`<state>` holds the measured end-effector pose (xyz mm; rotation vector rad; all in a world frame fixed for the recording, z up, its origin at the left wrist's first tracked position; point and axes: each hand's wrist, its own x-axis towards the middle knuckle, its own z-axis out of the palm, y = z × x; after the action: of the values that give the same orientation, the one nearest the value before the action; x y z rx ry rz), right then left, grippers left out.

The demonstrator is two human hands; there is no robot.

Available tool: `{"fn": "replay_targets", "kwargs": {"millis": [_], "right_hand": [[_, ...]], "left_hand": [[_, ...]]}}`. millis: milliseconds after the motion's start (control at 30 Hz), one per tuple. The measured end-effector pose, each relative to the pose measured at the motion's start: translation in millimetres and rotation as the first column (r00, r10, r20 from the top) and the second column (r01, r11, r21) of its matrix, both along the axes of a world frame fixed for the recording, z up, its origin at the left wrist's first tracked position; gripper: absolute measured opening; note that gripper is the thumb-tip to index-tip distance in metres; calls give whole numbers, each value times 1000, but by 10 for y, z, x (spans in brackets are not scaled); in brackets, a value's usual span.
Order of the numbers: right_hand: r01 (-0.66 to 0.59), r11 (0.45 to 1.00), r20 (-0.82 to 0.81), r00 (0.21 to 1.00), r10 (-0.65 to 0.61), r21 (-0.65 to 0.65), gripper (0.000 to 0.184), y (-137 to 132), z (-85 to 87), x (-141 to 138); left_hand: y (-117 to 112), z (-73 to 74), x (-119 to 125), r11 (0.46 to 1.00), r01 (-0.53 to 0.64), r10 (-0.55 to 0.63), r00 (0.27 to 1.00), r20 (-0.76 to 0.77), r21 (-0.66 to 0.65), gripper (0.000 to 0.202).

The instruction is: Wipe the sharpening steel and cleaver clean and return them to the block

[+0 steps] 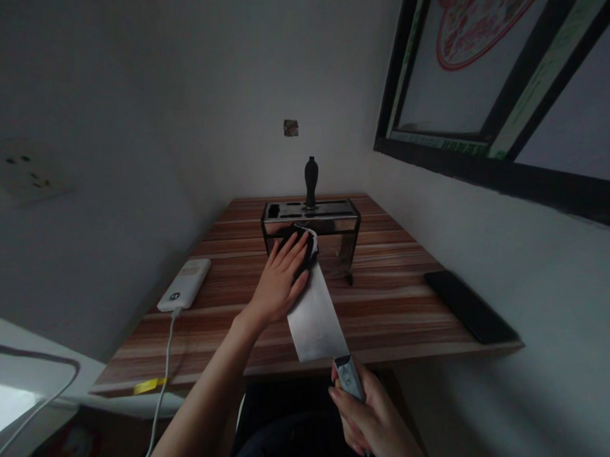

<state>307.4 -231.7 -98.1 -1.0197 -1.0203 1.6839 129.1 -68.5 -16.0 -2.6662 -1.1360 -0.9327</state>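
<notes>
My right hand [364, 410] is closed around the grey handle [349, 379] of a cleaver at the table's front edge. The cleaver's broad steel blade [317, 315] points away from me, tilted a little to the left. Over the far end of the blade, my left hand [281, 282] presses a bunched black cloth [313, 249] with a white edge, its fingers stretched along the cloth and the thumb on the near side. The cloth hides the blade's tip. Just behind stands a knife block [329, 225] with a slotted metal top and one black-handled tool [310, 180] upright in it.
A white power bank [185, 285] with a white cable [168, 360] lies on the left of the striped wooden table [398, 305]. At the right edge rests a black phone [470, 307]. Walls close in on three sides, and a yellow tape piece [149, 386] marks the front left edge.
</notes>
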Motion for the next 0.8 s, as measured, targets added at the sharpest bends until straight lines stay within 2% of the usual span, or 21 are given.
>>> {"fn": "replay_targets", "kwargs": {"millis": [233, 500, 800], "right_hand": [[1, 1000, -9, 1000, -1, -6, 43, 14, 11, 17], [67, 998, 16, 998, -67, 3, 46, 31, 49, 64], [159, 987, 36, 987, -159, -23, 60, 122, 155, 84]], "left_hand": [[-159, -80, 53, 1000, 12, -12, 999, -44, -2, 53], [-479, -265, 201, 993, 114, -113, 988, -107, 6, 52], [-802, -437, 336, 976, 215, -217, 963, -163, -28, 51]]}}
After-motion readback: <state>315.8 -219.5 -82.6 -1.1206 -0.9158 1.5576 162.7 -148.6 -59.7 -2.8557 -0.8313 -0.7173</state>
